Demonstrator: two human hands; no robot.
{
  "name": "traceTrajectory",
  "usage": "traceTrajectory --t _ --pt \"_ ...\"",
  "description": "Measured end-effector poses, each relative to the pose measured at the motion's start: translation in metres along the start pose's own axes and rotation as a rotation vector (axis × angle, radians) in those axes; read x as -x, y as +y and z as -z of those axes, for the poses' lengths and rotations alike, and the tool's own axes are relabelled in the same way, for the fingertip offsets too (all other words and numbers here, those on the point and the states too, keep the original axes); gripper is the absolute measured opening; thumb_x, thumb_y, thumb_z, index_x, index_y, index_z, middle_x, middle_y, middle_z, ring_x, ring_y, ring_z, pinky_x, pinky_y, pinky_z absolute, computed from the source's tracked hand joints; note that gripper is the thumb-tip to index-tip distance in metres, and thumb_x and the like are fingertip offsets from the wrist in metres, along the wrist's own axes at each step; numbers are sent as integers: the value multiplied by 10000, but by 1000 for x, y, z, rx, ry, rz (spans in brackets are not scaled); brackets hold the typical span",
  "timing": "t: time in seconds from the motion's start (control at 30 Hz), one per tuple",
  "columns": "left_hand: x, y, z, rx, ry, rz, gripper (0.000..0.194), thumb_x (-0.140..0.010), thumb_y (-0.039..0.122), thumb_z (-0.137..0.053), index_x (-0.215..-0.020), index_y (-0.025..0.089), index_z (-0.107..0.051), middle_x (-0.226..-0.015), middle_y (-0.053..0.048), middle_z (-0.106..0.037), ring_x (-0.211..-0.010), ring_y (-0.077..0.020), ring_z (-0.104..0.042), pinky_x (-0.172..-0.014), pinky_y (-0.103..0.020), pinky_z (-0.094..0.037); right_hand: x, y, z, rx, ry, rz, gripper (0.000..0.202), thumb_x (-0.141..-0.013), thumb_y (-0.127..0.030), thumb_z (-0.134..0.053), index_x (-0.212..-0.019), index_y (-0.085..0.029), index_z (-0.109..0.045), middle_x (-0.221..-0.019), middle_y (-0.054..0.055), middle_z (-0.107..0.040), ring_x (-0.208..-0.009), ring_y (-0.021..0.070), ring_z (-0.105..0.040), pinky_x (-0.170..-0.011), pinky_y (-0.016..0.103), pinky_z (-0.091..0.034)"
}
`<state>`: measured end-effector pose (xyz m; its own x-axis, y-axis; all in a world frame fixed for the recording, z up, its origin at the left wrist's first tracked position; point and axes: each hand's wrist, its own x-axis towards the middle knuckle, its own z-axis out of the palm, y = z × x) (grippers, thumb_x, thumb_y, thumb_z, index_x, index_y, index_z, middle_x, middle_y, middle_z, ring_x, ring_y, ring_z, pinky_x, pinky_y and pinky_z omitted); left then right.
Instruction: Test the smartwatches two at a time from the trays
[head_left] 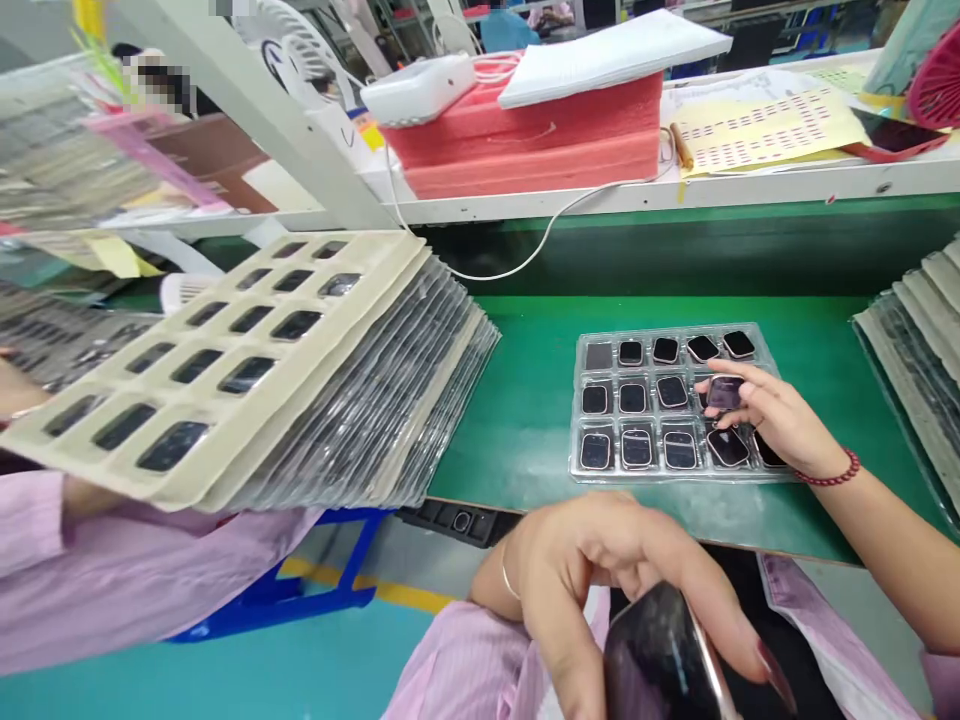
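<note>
Close to the camera, my left hand [600, 570] is closed around a smartwatch case [660, 660] with a dark glossy face and a metallic rim; its lower part is cut off by the frame. My right hand [784, 415], with a red bead bracelet at the wrist, pinches another smartwatch case [725, 392] between thumb and fingers above the right side of a clear plastic tray [576, 405]. Three rows of compartments hold several strapless watch cases [632, 398], some sitting askew. The top left compartment [599, 356] shows no watch case. My right hand hides part of the tray.
On the left leans a tall stack of plastic trays [375, 400] topped by a cream tray [225, 345], beside a co-worker's pink sleeve [135, 570]. More stacked trays [922, 350] stand at the right edge. A shelf behind bears red foam blocks [525, 145]. A white cable [544, 240] hangs from it.
</note>
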<state>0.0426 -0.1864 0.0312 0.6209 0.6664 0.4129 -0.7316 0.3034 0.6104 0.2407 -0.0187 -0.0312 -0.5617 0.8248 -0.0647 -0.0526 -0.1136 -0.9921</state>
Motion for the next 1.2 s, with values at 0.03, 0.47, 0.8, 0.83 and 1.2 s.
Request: traceTrajectory --t 0.03,0.47,0.8,0.83,1.2 --pt "0 -2 -5 -4 47 -47 636 -610 643 -819 -1035 179 -722 -592 -7 -601 -487 -143 -664 -540 -168 -541 0 -3 -1 -68 -21 -40 442 -958 -426 -583 -1348 -218 -579 -1231 136 -679 -926 208 -728 -707 307 -632" --pt "-5 43 70 -724 1021 -68 494 -726 227 -816 -1161 199 -584 -967 -60 -734 -659 -110 -657 -570 -188 -517 65 -80 -104 -580 -692 -285 616 -647 -449 -897 -1061 -152 -552 -926 26 -606 -691 100 -654 -576 199 -558" --pt "-10 31 74 -787 1032 19 493 -761 217 -727 -1218 209 -542 -1033 -54 -704 -742 -134 -659 -597 -227 -479 83 -98 -108 -552 -667 -261 634 -623 -481 -897 -1062 -128 -606 -894 27 -609 -669 57 -579 -606 147 -482" --pt "-9 31 75 -796 1031 21 489 -757 211 -726 -1211 211 -544 -1040 -57 -706 -749 -141 -663 -597 -230 -480 82 -98 -107 -552 -672 -244 636 -644 -499 -881 -1081 -124 -612 -893 34 -614 -662 65 -593 -601 157 -495" --pt "-11 21 83 -877 1036 -56 371 -722 302 -779 -1026 178 -606 -839 -27 -707 -607 -115 -615 -540 -221 -484 12 -29 -52 -113 -130 -8 484 -847 -159 -633 -1321 -180 -534 -1205 118 -688 -838 143 -746 -645 213 -615"
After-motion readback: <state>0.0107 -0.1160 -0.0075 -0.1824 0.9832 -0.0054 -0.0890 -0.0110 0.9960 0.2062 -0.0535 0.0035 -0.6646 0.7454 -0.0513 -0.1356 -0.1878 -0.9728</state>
